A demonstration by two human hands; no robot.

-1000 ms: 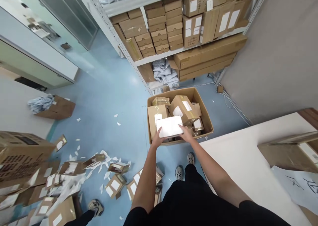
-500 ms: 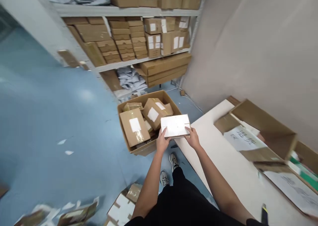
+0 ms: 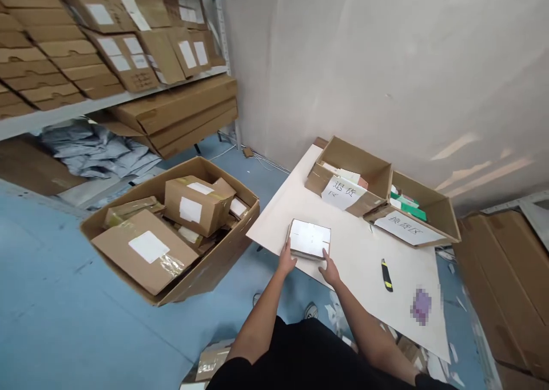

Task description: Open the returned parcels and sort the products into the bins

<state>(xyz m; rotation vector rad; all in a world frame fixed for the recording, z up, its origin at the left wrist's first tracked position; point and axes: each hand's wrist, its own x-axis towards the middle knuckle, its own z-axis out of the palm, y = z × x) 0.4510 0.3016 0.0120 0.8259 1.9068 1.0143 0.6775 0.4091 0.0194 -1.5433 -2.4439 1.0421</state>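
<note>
A small cardboard box (image 3: 309,238) with a white label over its top is held level between my two hands, over the front left part of the white table (image 3: 274,218). My left hand (image 3: 286,258) grips its near left corner, thumb on the top edge. At the near right corner my right hand (image 3: 330,270) holds it the same way. I cannot tell whether the box's underside touches the table. Farther right on the tabletop lies a black and yellow utility knife (image 3: 386,275).
Left of the table stands a large carton (image 3: 214,275) filled with taped parcels. Two open boxes with handwritten signs, one box (image 3: 360,201) beside another box (image 3: 441,213), sit along the table's back. Shelves (image 3: 115,101) hold cartons at left. A pixelated purple patch (image 3: 421,306) is at right.
My view has swung right toward the table. The held box has gone from beside the large parcel carton to over the table, still in both hands.
</note>
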